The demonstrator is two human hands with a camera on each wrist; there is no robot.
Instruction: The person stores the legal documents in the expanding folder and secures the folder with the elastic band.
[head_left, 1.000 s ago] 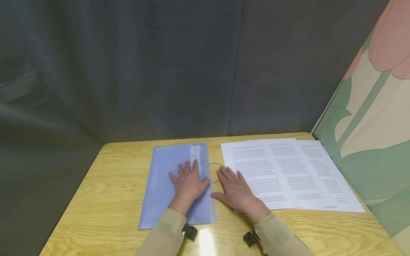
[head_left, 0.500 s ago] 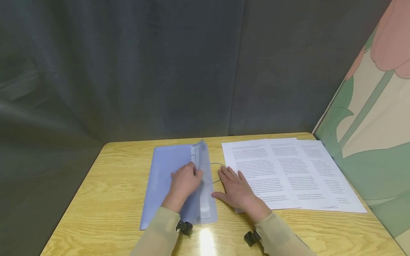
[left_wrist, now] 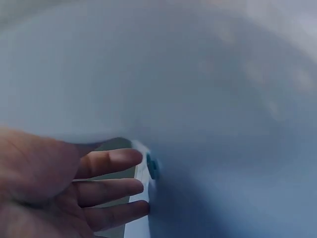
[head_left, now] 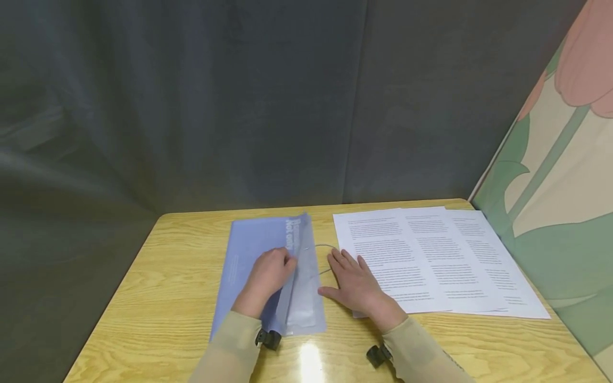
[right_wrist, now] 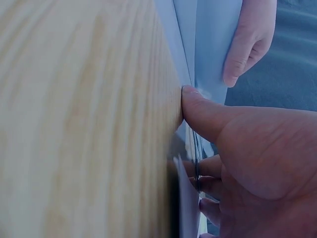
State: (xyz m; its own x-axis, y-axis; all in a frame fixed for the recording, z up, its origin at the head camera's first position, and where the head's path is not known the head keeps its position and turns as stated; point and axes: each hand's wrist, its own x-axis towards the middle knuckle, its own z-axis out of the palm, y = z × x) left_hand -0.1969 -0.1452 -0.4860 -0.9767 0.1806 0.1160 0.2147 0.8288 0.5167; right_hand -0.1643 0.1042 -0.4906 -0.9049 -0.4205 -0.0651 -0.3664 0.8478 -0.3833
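Note:
A translucent blue plastic folder [head_left: 246, 239] with white lettering lies left of the middle of the table. My left hand [head_left: 265, 276] pinches its cover near the right side and holds that edge raised and curled back, showing a clear, whitish layer [head_left: 304, 303] beneath. In the left wrist view the cover fills most of the picture, and a small teal piece [left_wrist: 152, 166] shows near the fingertips. My right hand [head_left: 353, 282] rests flat by the folder's right side, fingers straight. A thin grey cord [head_left: 325, 245] loops from the folder to its fingertips.
Several overlapping printed sheets [head_left: 383, 255] lie on the right of the wooden table [head_left: 143, 298], partly under or beside my right hand. A dark curtain [head_left: 268, 106] hangs behind the table. A flowered cloth [head_left: 565, 223] hangs along the right side.
My left hand has gone from lying spread on the folder to pinching its cover. It has moved left and toward me, peeling the right edge up. The right hand stays in place.

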